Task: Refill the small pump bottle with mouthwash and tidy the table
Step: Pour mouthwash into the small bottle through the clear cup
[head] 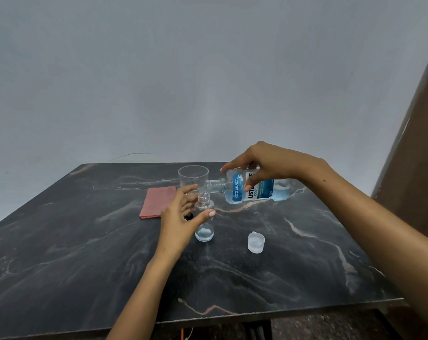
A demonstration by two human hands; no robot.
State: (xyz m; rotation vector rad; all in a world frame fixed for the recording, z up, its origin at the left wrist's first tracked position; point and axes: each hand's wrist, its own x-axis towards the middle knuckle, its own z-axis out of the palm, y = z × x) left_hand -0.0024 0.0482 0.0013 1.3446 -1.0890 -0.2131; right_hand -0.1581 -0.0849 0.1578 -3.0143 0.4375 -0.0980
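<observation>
Head view. The pouring step is in hand: the right hand (269, 163) grips the mouthwash bottle (257, 187) from above, fingers and thumb closed around its labelled body, and holds it tipped on its side with the open neck pointing left toward a clear funnel (193, 179). The funnel sits in the mouth of the small pump bottle (204, 229), which stands upright on the dark marbled desk (85, 266), near its middle; a little pale blue liquid shows at its base, so filling appears barely begun. The left hand (181, 217) is curled partly open around the funnel's stem and the small bottle's shoulder, thumb tip touching the front; whether the fingers behind press the glass cannot be told. The blue liquid lies level in the big bottle, short of its neck, and no stream is visible. The next move likely calls for tipping the bottle further with its neck over the funnel's rim, while the left hand steadies the stack. A translucent cap (256, 242) lies on the desk right of the small bottle; a folded pink cloth (157, 202) lies behind the left hand.
</observation>
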